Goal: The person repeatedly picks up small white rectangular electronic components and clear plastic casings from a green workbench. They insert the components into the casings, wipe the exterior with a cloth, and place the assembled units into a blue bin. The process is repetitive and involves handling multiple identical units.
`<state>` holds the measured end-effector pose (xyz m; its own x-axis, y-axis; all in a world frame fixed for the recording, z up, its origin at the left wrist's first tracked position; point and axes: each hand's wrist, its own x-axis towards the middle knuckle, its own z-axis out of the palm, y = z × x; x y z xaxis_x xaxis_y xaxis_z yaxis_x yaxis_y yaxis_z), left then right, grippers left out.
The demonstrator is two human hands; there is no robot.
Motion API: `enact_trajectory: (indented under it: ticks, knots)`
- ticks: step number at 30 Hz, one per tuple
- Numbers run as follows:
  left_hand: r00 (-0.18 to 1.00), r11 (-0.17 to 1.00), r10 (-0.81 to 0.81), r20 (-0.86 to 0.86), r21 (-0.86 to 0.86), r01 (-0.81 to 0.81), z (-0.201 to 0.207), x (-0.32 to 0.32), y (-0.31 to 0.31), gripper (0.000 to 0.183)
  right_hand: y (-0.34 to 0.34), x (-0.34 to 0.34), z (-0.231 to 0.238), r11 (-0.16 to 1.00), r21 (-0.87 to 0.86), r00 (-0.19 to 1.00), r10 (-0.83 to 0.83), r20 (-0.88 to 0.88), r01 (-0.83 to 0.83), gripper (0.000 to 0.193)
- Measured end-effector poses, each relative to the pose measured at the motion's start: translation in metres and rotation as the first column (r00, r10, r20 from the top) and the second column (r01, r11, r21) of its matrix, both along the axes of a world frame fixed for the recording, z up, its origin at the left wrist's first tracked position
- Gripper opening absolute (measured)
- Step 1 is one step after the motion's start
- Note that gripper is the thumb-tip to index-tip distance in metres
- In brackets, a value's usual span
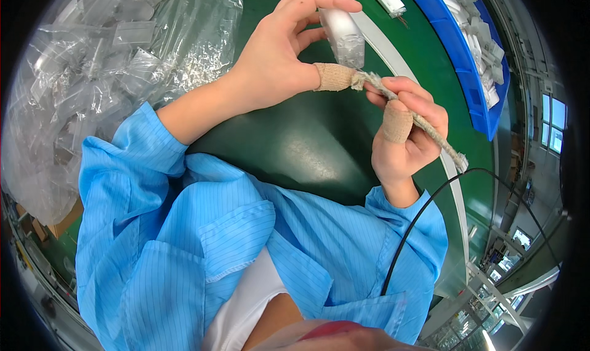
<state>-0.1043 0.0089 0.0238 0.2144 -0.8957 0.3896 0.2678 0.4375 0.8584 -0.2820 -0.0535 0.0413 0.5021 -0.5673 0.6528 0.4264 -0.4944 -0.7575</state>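
My left hand [276,56] is closed on a small white block in a clear plastic cover [343,36], held upright with fingers above and the thumb below. A tan fabric cot wraps that thumb, and another wraps my right thumb. In a pinch, my right hand [410,127] holds a frayed, pale cord [433,135], thick like rope. The cord slants from lower right to upper left. Its ragged upper end lies beside my left thumb tip, just under the block; whether it touches the block I cannot tell.
On the left lies a large clear bag [203,31] full of transparent plastic pieces. A blue bin [458,62] of white and clear parts stands at the right. Beyond my hands, a white block with thin leads [389,1] rests on the green table [301,148]. A black cable [424,210] crosses my right sleeve.
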Motion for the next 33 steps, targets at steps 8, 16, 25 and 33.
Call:
enact_trajectory:
  ticks: [8,16,25,33]
  knots:
    - [0.996,0.999,0.031,0.079,0.005,-0.031,0.001,0.0,-0.001,0.068,-0.002,-0.007,0.008,0.964,-0.261,0.987,-0.08,-0.136,0.042,0.019]
    - [0.981,0.996,0.053,0.188,-0.077,-0.039,-0.002,0.002,-0.003,0.069,0.001,-0.005,0.015,0.916,-0.382,0.983,-0.162,-0.086,0.118,0.025]
    - [0.911,0.991,0.129,0.392,-0.071,-0.109,0.006,0.002,0.001,0.067,0.002,-0.004,0.012,0.84,-0.522,0.958,-0.254,-0.133,0.15,0.028]
    - [0.936,0.994,0.096,0.339,0.013,-0.107,0.007,0.001,0.004,0.066,0.009,-0.002,0.02,0.957,-0.248,0.952,-0.209,-0.224,0.152,0.016]
